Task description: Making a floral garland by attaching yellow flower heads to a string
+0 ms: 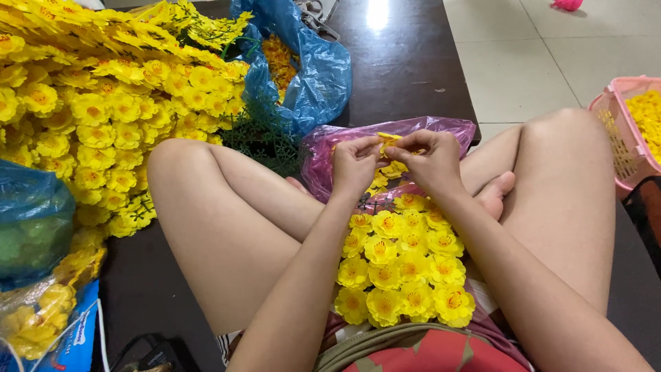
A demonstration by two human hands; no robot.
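Note:
My left hand (pixel 354 164) and my right hand (pixel 430 162) meet above my crossed legs, both pinching one small yellow artificial flower (pixel 387 140) between the fingertips. Just beyond them lies an open pink plastic bag (pixel 454 129) with loose yellow petals inside. On my lap, below my wrists, rests a cluster of finished yellow flowers with orange centres (pixel 399 265).
A big heap of yellow flower sprigs (pixel 103 103) fills the left. A blue plastic bag (pixel 313 76) holds more petals at the back. Another blue bag (pixel 31 220) sits at the left edge. A pink basket (pixel 630 131) with yellow flowers stands on the right.

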